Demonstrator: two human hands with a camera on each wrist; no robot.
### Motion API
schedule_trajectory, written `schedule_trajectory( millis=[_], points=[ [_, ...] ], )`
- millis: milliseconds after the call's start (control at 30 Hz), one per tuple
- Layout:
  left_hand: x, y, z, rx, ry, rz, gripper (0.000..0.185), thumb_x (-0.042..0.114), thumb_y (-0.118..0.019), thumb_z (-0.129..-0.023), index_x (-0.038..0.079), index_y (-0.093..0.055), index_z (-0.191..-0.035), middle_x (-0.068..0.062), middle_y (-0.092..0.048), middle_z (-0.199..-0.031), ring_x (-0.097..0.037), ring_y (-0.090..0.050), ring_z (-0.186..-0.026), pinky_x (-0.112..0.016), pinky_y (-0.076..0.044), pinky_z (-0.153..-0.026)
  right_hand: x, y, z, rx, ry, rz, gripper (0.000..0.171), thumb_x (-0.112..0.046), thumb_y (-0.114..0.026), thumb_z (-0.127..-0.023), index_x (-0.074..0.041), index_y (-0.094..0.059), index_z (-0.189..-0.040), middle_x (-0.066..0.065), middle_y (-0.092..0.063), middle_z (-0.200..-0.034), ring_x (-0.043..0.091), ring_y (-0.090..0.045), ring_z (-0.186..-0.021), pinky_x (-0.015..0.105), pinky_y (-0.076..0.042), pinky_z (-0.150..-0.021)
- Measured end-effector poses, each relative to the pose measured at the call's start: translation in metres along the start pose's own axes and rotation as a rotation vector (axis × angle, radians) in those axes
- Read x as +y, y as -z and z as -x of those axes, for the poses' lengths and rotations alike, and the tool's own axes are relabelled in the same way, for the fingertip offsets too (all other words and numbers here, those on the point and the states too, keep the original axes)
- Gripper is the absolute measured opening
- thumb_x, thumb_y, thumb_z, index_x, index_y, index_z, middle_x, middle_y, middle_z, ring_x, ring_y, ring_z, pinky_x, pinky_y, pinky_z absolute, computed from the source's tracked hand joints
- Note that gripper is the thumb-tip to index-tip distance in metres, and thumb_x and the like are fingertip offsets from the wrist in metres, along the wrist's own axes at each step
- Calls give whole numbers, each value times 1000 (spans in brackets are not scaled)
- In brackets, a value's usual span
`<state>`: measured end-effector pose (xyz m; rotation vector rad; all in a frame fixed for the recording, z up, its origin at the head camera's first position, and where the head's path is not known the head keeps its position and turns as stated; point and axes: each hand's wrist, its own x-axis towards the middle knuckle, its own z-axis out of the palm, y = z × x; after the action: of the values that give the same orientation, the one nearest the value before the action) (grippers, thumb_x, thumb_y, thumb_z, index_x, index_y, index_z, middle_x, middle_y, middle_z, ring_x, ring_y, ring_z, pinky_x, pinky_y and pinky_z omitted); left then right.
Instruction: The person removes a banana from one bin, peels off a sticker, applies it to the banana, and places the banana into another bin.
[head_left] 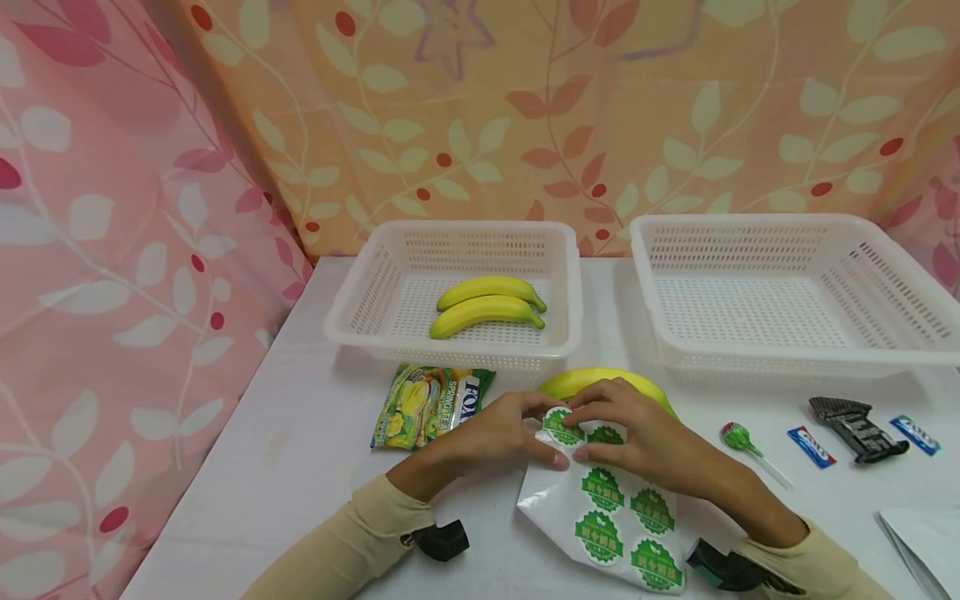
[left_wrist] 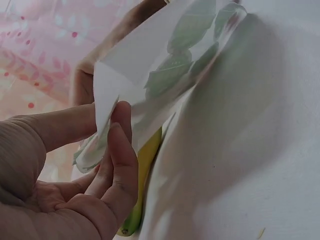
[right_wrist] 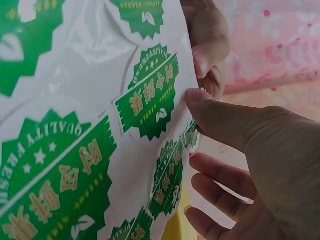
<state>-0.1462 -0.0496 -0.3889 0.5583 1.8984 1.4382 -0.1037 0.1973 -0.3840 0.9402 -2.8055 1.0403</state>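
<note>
A white sheet of green round fruit stickers [head_left: 600,537] is bent upward at its far edge, between both hands. My left hand [head_left: 498,433] pinches the sheet's far left corner between thumb and fingers; in the left wrist view, the fingers [left_wrist: 122,165] lie against the sheet's pale back. At the far edge, my right hand [head_left: 645,437] pinches the sheet beside a sticker, its thumb [right_wrist: 215,112] on the printed face in the right wrist view. Just behind the sheet lies a yellow banana [head_left: 600,379], partly covered by the hands.
Two bananas [head_left: 487,312] lie in the left white basket [head_left: 341,321]; a larger white basket [head_left: 750,358] stands right. A green-yellow packet [head_left: 420,408] lies by the left hand. Rightward are a lollipop [head_left: 738,437], a black wrapped snack [head_left: 862,433], small blue-red candies [head_left: 812,447] and a white sheet [head_left: 926,542].
</note>
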Motion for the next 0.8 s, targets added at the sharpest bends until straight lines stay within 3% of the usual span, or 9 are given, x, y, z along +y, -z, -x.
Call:
schedule_trajectory(
  millis=[167,433,600,800],
  points=[
    [1,-2,1,-18,20,37,67,13,-87,-84,10,-61,-145,4,-66,-134,-14,-60,-127,-34,-46,-110,1,-1,0,25,32,1,25,-36,-84,-92,-33,-79,-116,-15,-64,-126,12,-56,-121,42,-52,-101],
    [2,-4,2,-28,-11,98,66,5,-85,-84,7,-59,-145,-2,-75,-118,-15,-73,-102,-29,-59,-87,1,-1,0,56,52,8,27,-35,-90,-86,-34,-78,-110,-12,-65,-127,13,-57,-123,43,-52,-101],
    [2,-5,2,-28,-10,104,63,5,-84,-85,9,-61,-143,-2,-77,-117,-15,-74,-102,-29,-59,-86,1,0,1,43,53,10,23,-29,-87,-90,-34,-79,-111,-12,-65,-128,15,-57,-124,46,-52,-101],
    [0,-6,1,-31,-9,106,66,2,-84,-85,8,-59,-145,-3,-77,-115,-17,-75,-100,-30,-60,-84,4,3,1,106,144,37,23,-15,-86,-90,-32,-82,-104,-10,-68,-124,15,-59,-122,39,-52,-100]
  ],
)
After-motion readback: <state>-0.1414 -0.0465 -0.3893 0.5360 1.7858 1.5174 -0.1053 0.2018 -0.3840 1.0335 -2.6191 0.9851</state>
